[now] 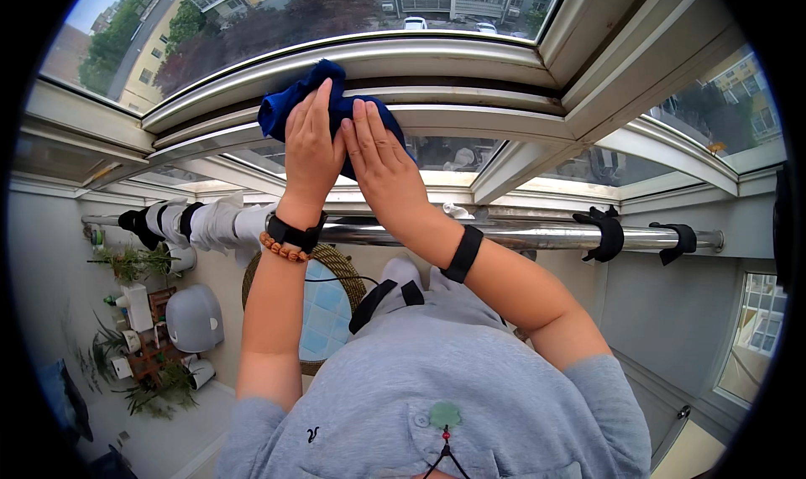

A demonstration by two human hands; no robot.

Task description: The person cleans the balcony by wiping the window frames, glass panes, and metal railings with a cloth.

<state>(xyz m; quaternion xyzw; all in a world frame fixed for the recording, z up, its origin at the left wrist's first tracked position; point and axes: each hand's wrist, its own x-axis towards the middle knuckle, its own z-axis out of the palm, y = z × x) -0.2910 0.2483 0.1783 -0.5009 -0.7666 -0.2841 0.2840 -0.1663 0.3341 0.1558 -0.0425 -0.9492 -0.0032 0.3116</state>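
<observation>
A dark blue cloth [373,98] lies bunched against the white window frame [472,119], over its lower rail and sliding track. My left hand [313,142] presses on the left part of the cloth, fingers extended and close together. Just beside it, my right hand [376,145] rests flat on the cloth's right part, its fingertips pointing up toward the glass. The two hands touch or nearly touch near the thumbs. The palms and the cloth under them are hidden.
Below the hands a shiny metal rail [516,232] crosses the view, with white and dark cloths [214,224] wrapped around its left part and black straps [606,234] at the right. Potted plants [165,381] and a round woven-edged table [327,309] stand lower left.
</observation>
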